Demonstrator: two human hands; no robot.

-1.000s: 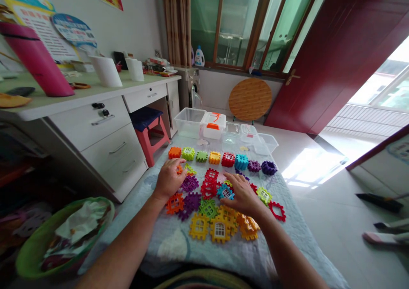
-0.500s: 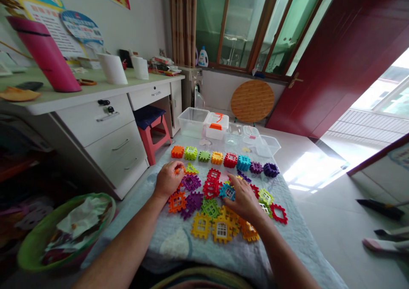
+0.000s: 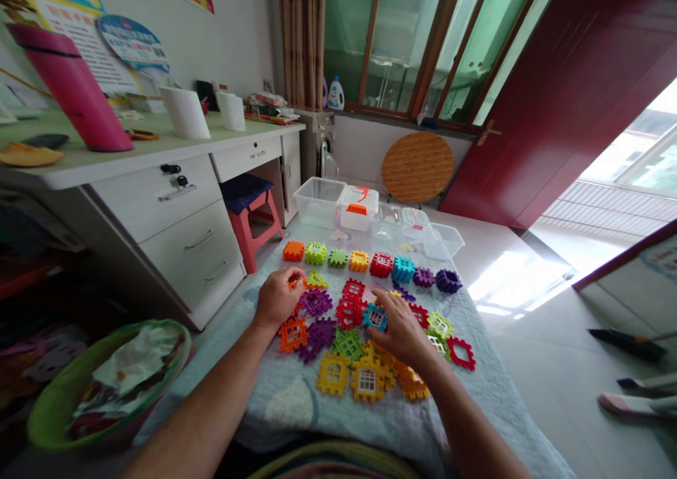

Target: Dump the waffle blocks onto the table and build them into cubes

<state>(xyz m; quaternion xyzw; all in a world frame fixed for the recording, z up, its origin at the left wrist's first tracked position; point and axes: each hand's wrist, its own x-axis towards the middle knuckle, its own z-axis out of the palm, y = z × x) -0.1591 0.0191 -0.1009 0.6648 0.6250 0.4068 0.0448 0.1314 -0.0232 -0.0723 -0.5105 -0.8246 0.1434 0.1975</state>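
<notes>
My left hand (image 3: 278, 298) is curled at the left of the tile pile, its fingertips closed around an orange toothed building tile (image 3: 297, 282), mostly hidden by them. Beside it lie a lime-green piece (image 3: 317, 279) and purple tiles (image 3: 316, 301). My right hand (image 3: 400, 325) hovers over the pile with fingers apart. Its thumb and fingertips are around a blue window tile (image 3: 374, 317); whether they touch it I cannot tell. Red tiles (image 3: 351, 312) lie just left of that. Closer to me are yellow tiles (image 3: 367, 380) and a green one (image 3: 348, 345).
Behind the pile runs a row of assembled cubes, from orange (image 3: 293, 251) to dark purple (image 3: 448, 281). Clear plastic boxes (image 3: 320, 204) stand at the cloth-covered table's far end. A green waste basket (image 3: 39, 422) is at the left, near a desk (image 3: 201, 165) and stool (image 3: 259, 214).
My right hand's fingers have shifted slightly left, and the blue window tile appears to have edged left too. My left hand looks unchanged.
</notes>
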